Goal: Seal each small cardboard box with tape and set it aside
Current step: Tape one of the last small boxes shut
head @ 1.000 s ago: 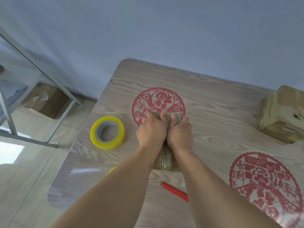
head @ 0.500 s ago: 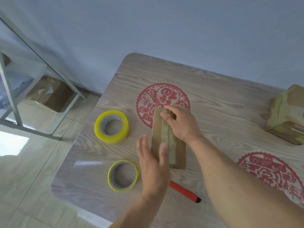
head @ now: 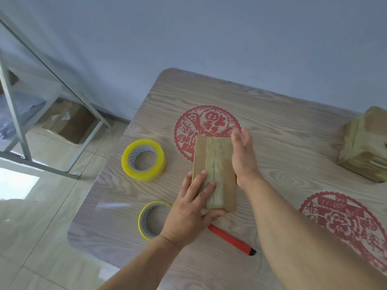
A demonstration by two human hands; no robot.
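A small flat cardboard box (head: 222,164) lies on the wooden table (head: 282,130), with a strip of clear tape along its middle seam. My left hand (head: 192,208) lies on the box's near left part, straight fingers on top and the thumb round its near end. My right hand (head: 244,155) rests flat against the box's right side, fingers straight and pointing away from me. A thick roll of yellow tape (head: 143,160) sits left of the box. A thinner roll (head: 149,219) lies nearer to me, partly behind my left hand.
A red utility knife (head: 231,239) lies on the table near my left wrist. A taped cardboard box (head: 366,145) stands at the table's right edge. Two red paper-cut decals mark the tabletop. A metal rack and a carton (head: 67,122) stand on the floor at left.
Both hands were pressing side by side on top of the box. My left hand lifted off, then came back down on the near left end; my right hand slid to the right side.
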